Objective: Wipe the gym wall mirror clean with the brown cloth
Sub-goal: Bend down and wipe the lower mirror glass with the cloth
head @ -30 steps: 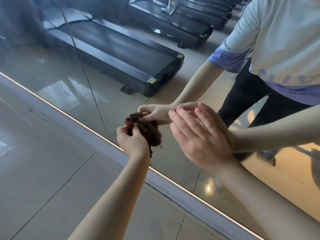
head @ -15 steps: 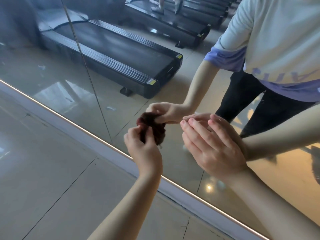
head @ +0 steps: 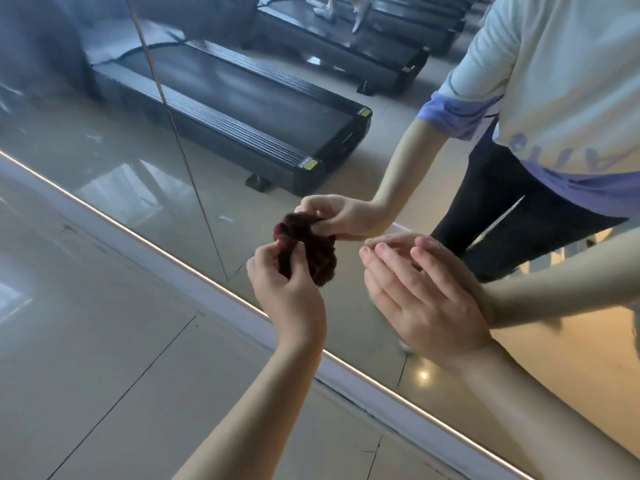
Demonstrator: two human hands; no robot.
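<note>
Left hand (head: 287, 289) comes up from below, fingers and thumb pinching the balled-up brown cloth (head: 320, 261) right against the mirror (head: 104, 150). Right hand (head: 426, 296) just beside it is flat, fingers straight, tips meeting the glass.

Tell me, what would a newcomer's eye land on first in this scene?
The dark, bunched-up brown cloth stands out at centre, pinched in the left hand and held against the lower part of the wall mirror. Just right of it, the right hand lies open with straight fingers at the glass, meeting its own reflection. Higher in the mirror, a long black treadmill is reflected.
</note>
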